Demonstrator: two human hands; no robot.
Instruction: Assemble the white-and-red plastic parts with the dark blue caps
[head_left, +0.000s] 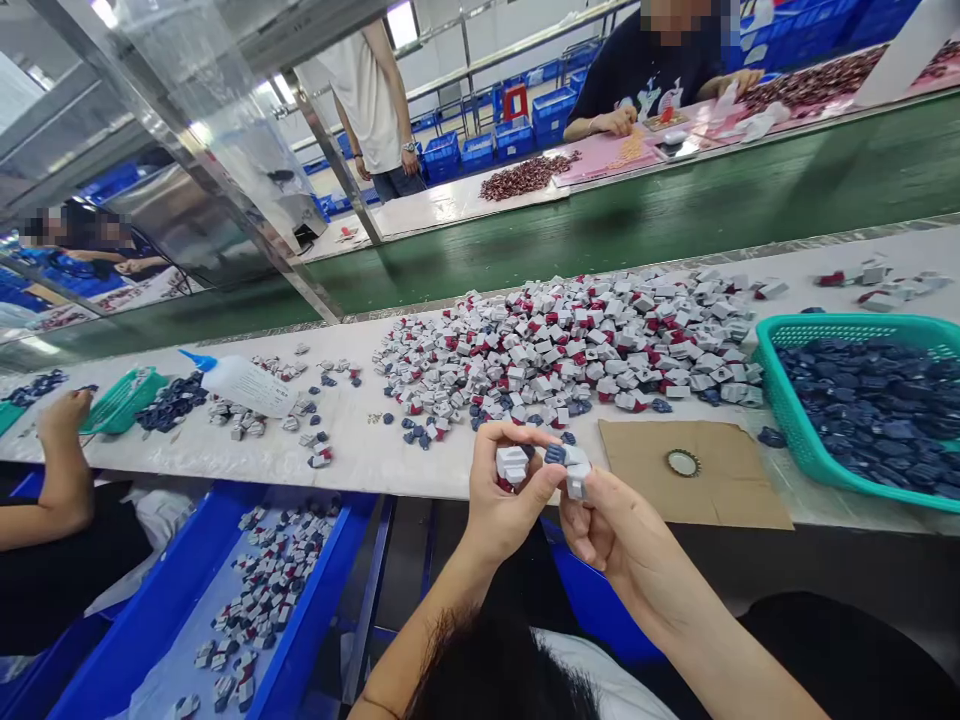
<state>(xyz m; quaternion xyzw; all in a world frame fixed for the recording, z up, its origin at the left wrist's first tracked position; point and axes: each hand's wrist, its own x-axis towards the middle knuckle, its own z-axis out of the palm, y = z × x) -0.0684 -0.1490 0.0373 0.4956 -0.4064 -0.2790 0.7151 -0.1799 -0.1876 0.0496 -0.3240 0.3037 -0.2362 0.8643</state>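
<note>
Head | we grip grey-blue pieces [577, 478], left hand [496, 510] and right hand [616, 515] | pile [570, 345] apparently left; done count unclear

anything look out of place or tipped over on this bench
The white bottle appears to lie on its side among loose parts, not upright. A navy piece sits outside the large green basket of similar ones.
</note>
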